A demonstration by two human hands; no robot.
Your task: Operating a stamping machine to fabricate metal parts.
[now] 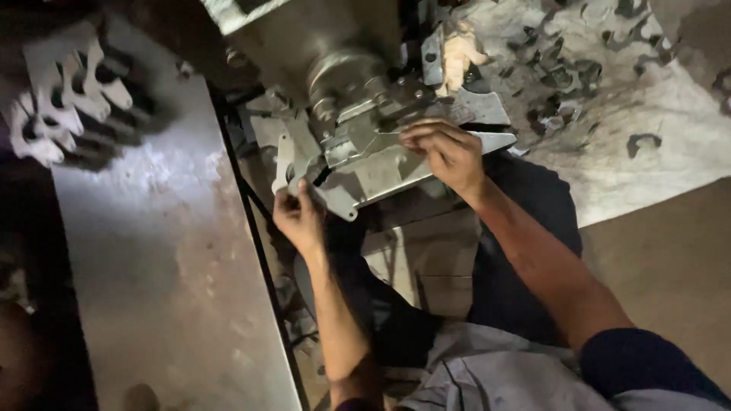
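Under machine head [346, 72], both hands [298, 217] [445, 152] clamped on metal plate [381, 171], bench [160, 243] left

The machine [343, 84] is of grey metal, dull and a little greasy, with a smoother round part that shines weakly. The flat plate [396, 171] under it is bare steel, matt and scratched. The bench [167, 251] is sheet metal with a worn, stained, half-glossy surface. The stamped pieces [61, 106] on it are pale, bright metal. The floor [655, 137] looks rough and dusty, like concrete.
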